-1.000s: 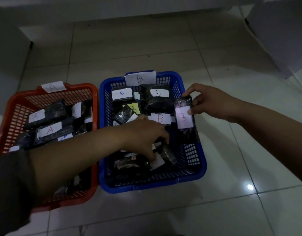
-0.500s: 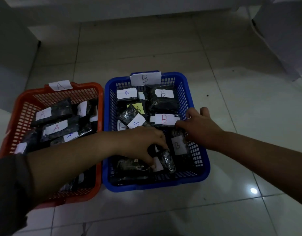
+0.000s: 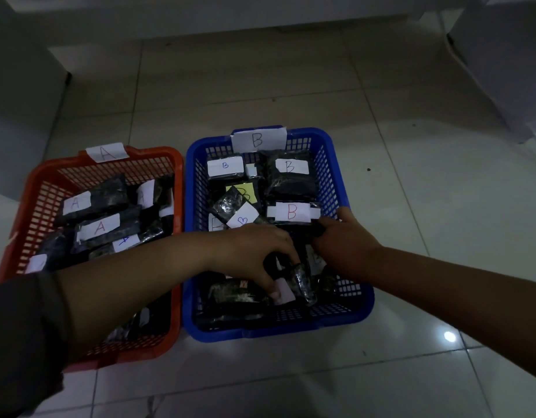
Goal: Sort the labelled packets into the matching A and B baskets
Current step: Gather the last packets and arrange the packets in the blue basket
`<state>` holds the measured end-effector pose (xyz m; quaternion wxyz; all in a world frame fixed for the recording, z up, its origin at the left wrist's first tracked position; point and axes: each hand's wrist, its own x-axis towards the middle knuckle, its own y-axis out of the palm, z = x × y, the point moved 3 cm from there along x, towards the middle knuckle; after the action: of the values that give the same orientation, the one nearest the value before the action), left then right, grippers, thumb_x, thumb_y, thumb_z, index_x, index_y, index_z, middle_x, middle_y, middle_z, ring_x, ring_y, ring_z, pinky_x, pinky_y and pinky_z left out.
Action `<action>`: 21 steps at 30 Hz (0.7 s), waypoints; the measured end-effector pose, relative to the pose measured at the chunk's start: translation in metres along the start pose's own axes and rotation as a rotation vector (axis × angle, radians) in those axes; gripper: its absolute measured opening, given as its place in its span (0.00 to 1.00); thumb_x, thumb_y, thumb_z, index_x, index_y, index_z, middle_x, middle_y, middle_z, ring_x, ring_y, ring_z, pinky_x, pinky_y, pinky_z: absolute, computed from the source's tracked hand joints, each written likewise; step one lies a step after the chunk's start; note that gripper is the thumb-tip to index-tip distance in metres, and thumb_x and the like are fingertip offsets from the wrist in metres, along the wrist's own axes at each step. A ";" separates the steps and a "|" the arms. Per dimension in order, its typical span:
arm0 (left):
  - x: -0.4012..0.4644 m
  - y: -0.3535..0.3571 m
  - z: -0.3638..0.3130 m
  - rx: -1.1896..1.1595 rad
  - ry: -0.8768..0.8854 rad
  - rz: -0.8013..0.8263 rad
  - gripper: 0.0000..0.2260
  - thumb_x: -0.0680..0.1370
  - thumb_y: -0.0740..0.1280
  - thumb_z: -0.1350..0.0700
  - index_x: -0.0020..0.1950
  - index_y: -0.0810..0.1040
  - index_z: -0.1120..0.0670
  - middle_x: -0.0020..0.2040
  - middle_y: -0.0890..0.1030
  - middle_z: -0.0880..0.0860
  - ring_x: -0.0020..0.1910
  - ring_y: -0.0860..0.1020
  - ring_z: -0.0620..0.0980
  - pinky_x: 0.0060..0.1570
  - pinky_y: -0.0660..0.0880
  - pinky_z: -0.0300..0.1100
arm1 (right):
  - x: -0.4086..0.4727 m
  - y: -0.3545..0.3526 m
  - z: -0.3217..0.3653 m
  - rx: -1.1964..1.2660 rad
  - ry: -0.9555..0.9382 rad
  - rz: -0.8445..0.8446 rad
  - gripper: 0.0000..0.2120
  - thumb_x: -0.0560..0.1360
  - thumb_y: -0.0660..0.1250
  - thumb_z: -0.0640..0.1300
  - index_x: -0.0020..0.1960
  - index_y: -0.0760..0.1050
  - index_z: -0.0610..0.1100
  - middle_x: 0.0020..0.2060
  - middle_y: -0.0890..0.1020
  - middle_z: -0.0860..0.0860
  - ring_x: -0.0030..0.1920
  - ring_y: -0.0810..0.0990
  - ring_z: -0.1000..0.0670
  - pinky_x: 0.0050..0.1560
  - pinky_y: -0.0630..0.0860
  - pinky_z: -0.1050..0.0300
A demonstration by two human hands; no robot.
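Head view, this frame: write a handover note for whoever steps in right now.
Left hand: inside the blue basket, fingers curled onto a packet with a white label.
Right hand: also in the blue basket, on the packets; its grip is hidden.
Done: A-labelled packets lie in the red basket, B-labelled packets in the blue.
Left: check the label under the left hand and place it accordingly.

a dim indoor room, perhaps a home: glossy tiled floor [image 3: 290, 86], white furniture [image 3: 502, 55].
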<state>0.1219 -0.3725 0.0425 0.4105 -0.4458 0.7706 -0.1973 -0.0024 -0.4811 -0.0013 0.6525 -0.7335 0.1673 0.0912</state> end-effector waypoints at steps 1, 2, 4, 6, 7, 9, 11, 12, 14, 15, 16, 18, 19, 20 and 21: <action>0.001 0.000 0.000 -0.003 0.003 -0.006 0.27 0.67 0.75 0.44 0.65 0.73 0.45 0.61 0.73 0.43 0.60 0.68 0.40 0.61 0.64 0.35 | 0.000 -0.001 -0.004 0.006 -0.010 0.002 0.07 0.71 0.68 0.47 0.48 0.79 0.47 0.50 0.81 0.51 0.61 0.70 0.49 0.65 0.52 0.47; 0.001 0.000 0.000 -0.004 0.001 -0.013 0.28 0.67 0.75 0.44 0.64 0.73 0.44 0.61 0.73 0.43 0.60 0.68 0.40 0.61 0.65 0.36 | 0.000 -0.005 -0.007 0.027 -0.017 0.023 0.08 0.72 0.67 0.49 0.48 0.79 0.49 0.51 0.80 0.52 0.62 0.69 0.50 0.63 0.50 0.49; 0.000 0.000 0.002 -0.012 -0.014 -0.035 0.28 0.66 0.75 0.43 0.64 0.72 0.44 0.60 0.73 0.43 0.59 0.68 0.40 0.59 0.66 0.36 | -0.003 -0.021 -0.015 0.266 -0.002 0.067 0.09 0.73 0.65 0.51 0.51 0.80 0.52 0.50 0.79 0.54 0.61 0.69 0.52 0.60 0.55 0.53; 0.000 0.000 0.004 -0.049 -0.027 -0.078 0.27 0.66 0.76 0.44 0.62 0.71 0.45 0.57 0.74 0.42 0.56 0.69 0.40 0.54 0.67 0.32 | -0.009 -0.046 -0.023 0.841 0.029 0.154 0.07 0.74 0.66 0.49 0.50 0.81 0.52 0.46 0.82 0.58 0.53 0.76 0.56 0.56 0.68 0.57; 0.000 0.001 0.006 -0.085 -0.041 -0.100 0.25 0.67 0.75 0.45 0.61 0.71 0.46 0.55 0.74 0.42 0.54 0.69 0.39 0.50 0.66 0.28 | -0.015 -0.054 -0.023 1.096 0.022 0.237 0.07 0.74 0.66 0.50 0.50 0.80 0.51 0.44 0.83 0.57 0.50 0.79 0.57 0.54 0.73 0.60; -0.001 0.003 0.011 -0.172 -0.086 -0.131 0.20 0.71 0.73 0.48 0.60 0.71 0.48 0.51 0.72 0.42 0.50 0.70 0.40 0.42 0.65 0.24 | -0.024 -0.061 -0.018 1.363 0.010 0.427 0.15 0.71 0.68 0.54 0.55 0.76 0.50 0.47 0.83 0.53 0.49 0.81 0.55 0.51 0.78 0.59; -0.001 0.006 0.018 -0.256 -0.146 -0.163 0.13 0.75 0.69 0.50 0.58 0.72 0.47 0.50 0.73 0.43 0.49 0.72 0.42 0.40 0.65 0.24 | -0.031 -0.052 -0.005 1.304 0.018 0.495 0.21 0.67 0.72 0.54 0.56 0.71 0.53 0.50 0.82 0.51 0.50 0.81 0.53 0.52 0.79 0.56; -0.001 0.007 0.021 -0.303 -0.169 -0.188 0.10 0.75 0.68 0.50 0.56 0.73 0.46 0.49 0.74 0.42 0.48 0.73 0.41 0.39 0.66 0.24 | -0.031 -0.045 0.000 1.223 0.042 0.463 0.21 0.66 0.75 0.53 0.55 0.70 0.54 0.49 0.82 0.52 0.50 0.81 0.53 0.52 0.79 0.55; -0.001 0.009 0.025 -0.397 -0.206 -0.240 0.08 0.74 0.70 0.50 0.51 0.74 0.45 0.47 0.75 0.40 0.46 0.73 0.36 0.40 0.67 0.22 | -0.029 -0.034 0.007 1.116 0.102 0.370 0.23 0.66 0.76 0.49 0.55 0.68 0.53 0.48 0.82 0.53 0.49 0.81 0.55 0.50 0.79 0.56; -0.001 0.009 0.027 -0.437 -0.225 -0.266 0.08 0.73 0.71 0.50 0.49 0.75 0.44 0.47 0.76 0.41 0.46 0.73 0.36 0.41 0.67 0.22 | -0.028 -0.032 0.008 1.110 0.125 0.350 0.23 0.66 0.76 0.48 0.55 0.68 0.52 0.47 0.82 0.53 0.48 0.81 0.55 0.49 0.79 0.57; 0.000 0.010 0.028 -0.473 -0.240 -0.289 0.08 0.72 0.72 0.50 0.48 0.75 0.44 0.48 0.77 0.42 0.47 0.74 0.36 0.41 0.68 0.23 | -0.028 -0.032 0.006 1.118 0.146 0.355 0.23 0.67 0.76 0.47 0.55 0.67 0.52 0.47 0.83 0.53 0.47 0.81 0.55 0.49 0.79 0.58; 0.001 0.008 0.031 -0.531 -0.283 -0.327 0.08 0.72 0.72 0.49 0.48 0.76 0.46 0.49 0.79 0.46 0.48 0.76 0.40 0.44 0.70 0.29 | -0.030 -0.036 -0.004 1.134 0.158 0.403 0.22 0.68 0.75 0.45 0.55 0.67 0.54 0.47 0.83 0.52 0.47 0.82 0.53 0.49 0.79 0.57; 0.002 0.007 0.033 -0.562 -0.301 -0.339 0.08 0.72 0.72 0.49 0.49 0.77 0.48 0.49 0.80 0.47 0.49 0.77 0.43 0.45 0.71 0.31 | -0.030 -0.041 -0.011 1.123 0.154 0.417 0.20 0.69 0.74 0.44 0.55 0.68 0.54 0.47 0.84 0.52 0.47 0.82 0.52 0.49 0.78 0.57; 0.002 0.005 0.035 -0.602 -0.313 -0.348 0.09 0.72 0.72 0.50 0.49 0.79 0.51 0.48 0.81 0.49 0.50 0.79 0.45 0.47 0.73 0.33 | -0.030 -0.048 -0.019 1.100 0.153 0.415 0.17 0.70 0.73 0.43 0.54 0.71 0.54 0.46 0.84 0.52 0.47 0.82 0.52 0.48 0.78 0.58; 0.001 0.003 0.036 -0.647 -0.320 -0.361 0.10 0.72 0.72 0.51 0.50 0.79 0.53 0.48 0.82 0.50 0.50 0.80 0.47 0.50 0.74 0.36 | -0.029 -0.055 -0.028 1.073 0.162 0.386 0.14 0.71 0.71 0.41 0.52 0.73 0.53 0.45 0.84 0.52 0.46 0.82 0.52 0.46 0.78 0.59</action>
<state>0.1486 -0.3697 0.0188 0.3224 -0.7054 0.6285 0.0586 -0.0119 -0.5003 0.0637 0.8899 -0.2605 0.3703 0.0548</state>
